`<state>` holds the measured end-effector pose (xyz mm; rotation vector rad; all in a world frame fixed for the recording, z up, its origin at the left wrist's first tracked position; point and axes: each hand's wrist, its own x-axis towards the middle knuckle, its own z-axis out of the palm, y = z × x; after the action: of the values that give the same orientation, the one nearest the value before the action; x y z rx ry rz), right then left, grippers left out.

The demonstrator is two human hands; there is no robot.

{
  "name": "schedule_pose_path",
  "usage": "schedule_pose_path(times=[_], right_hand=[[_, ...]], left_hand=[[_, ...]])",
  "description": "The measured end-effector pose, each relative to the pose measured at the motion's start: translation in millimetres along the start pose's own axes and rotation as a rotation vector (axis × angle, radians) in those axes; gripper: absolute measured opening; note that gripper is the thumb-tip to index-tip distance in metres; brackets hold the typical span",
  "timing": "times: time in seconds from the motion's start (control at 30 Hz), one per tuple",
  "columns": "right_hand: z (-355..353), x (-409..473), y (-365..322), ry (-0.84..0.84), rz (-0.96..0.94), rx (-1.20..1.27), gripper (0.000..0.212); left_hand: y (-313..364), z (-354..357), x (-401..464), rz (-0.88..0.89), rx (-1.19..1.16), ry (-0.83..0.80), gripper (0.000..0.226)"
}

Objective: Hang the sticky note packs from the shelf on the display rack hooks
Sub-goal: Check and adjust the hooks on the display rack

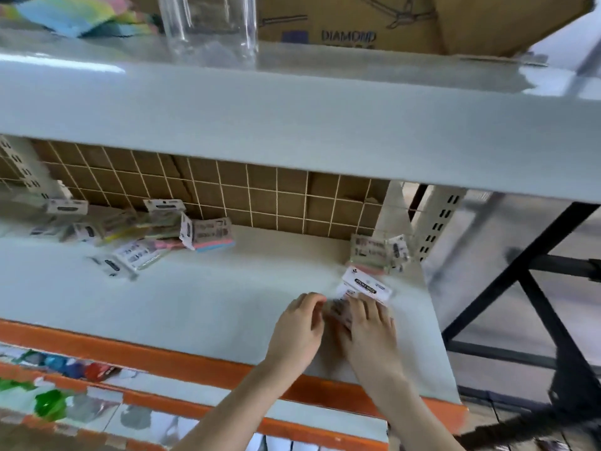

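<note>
Both forearms reach in from the bottom edge over the orange front lip [195, 359] of the pale shelf [201, 288]. On the right hand [367, 327] the fingers [357, 304] lie fairly straight and close together, pressed flat on top of a sticky note pack [366, 286] lying on the shelf surface; whether the thumb is tucked under the pack cannot be told. On the left hand [297, 327] the fingers [312, 299] are curled, their tips at the pack's left edge, but blur hides whether they actually pinch it. The pack's white header card with a dark label sticks out beyond the fingertips of the right hand, pointing toward the back right of the shelf.

Just behind it, near the shelf's right rear corner, stands a small cluster of more packs [379, 250] against the upright. Well apart, on the left half of the shelf, a loose heap of sticky note packs [146, 236] lies scattered, some with pink, blue and yellow pads showing. Behind the shelf runs a wire grid panel [227, 190] with brown cardboard showing through it. An upper shelf [260, 125] overhangs, carrying a clear plastic container [208, 24], a cardboard box printed "DIAMOND" [348, 24] and pastel coloured paper [71, 14] at the left. Below the orange lip, blurred colourful goods [58, 385] fill a lower level.
</note>
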<state>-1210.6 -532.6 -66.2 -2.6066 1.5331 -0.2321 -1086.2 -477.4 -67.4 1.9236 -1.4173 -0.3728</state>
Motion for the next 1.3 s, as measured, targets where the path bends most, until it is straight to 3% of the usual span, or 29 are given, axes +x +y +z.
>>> schedule_pose_path(times=[0.17, 0.3, 0.4, 0.5, 0.57, 0.63, 0.73, 0.83, 0.93, 1.13, 1.3], right_hand=[[-9.9, -10.0, -3.8, 0.314, 0.044, 0.263, 0.018], [-9.4, -12.5, 1.6, 0.349, 0.142, 0.447, 0.022], [-11.5, -9.6, 2.1, 0.402, 0.313, 0.782, 0.030], [-11.6, -12.0, -5.5, 0.462, 0.382, 0.973, 0.025], [-9.4, -14.2, -15.9, 0.404, 0.375, 1.084, 0.020], [-6.0, -13.3, -26.6, 0.321, 0.328, 1.137, 0.018], [-5.7, 1.1, -34.2, 0.254, 0.286, 1.054, 0.020], [-3.7, 32.3, -22.4, 0.275, 0.310, 0.820, 0.016], [-6.1, 70.2, -9.2, 0.243, 0.298, 0.577, 0.027], [-1.2, 101.5, 4.0, -0.054, 0.236, 0.194, 0.065], [3.4, 90.1, 3.0, 0.058, 0.191, -0.218, 0.056]], left_hand=[[-5.4, -1.9, -3.8, -0.020, -0.188, 0.091, 0.018], [-5.3, -2.6, -5.0, 0.003, -0.310, -0.050, 0.016], [-2.4, -3.3, -3.1, -0.019, -0.387, -0.134, 0.013], [0.9, -5.3, 2.4, -0.207, -0.578, -0.171, 0.014], [3.2, -9.2, 8.2, -0.396, -0.789, -0.219, 0.021], [2.7, -15.7, 15.0, -0.447, -0.902, -0.245, 0.020], [-4.6, -28.5, 24.3, -0.432, -0.968, -0.172, 0.013], [-17.1, -42.7, 32.1, -0.411, -0.901, -0.070, 0.011], [-27.4, -55.5, 34.7, -0.427, -0.851, -0.104, 0.014], [-34.9, -69.8, 28.8, -0.434, -0.880, -0.125, 0.034], [-39.0, -69.7, 28.5, -0.436, -0.875, -0.086, 0.045]])
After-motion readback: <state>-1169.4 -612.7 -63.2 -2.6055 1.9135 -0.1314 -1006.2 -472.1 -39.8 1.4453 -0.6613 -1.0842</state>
